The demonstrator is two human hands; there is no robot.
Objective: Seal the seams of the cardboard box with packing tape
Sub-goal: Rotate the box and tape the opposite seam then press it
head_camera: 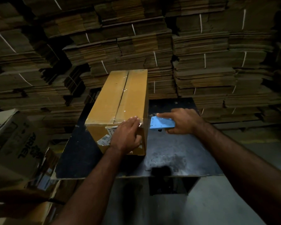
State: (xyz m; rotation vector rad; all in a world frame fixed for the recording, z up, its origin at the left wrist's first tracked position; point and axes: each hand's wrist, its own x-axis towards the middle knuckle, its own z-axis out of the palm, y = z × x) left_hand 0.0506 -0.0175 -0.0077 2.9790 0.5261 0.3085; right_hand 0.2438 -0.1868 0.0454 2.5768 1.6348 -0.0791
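A long brown cardboard box [113, 98] lies on a dark table [177, 153], its top flaps shut with a centre seam running away from me. My left hand [126, 135] lies flat over the box's near top edge at the right corner, fingers straight, pressing clear tape [140, 124] onto it. My right hand [180, 122] grips a blue tape dispenser [161, 123] just right of that corner, level with the edge. A short strip of clear tape runs from the dispenser to the box corner. White labels [106, 137] are stuck on the near face.
Tall stacks of flattened cardboard [201, 62] fill the background. A printed carton [10, 140] and other boxes stand at the left of the table. Grey floor [234, 200] lies on the right.
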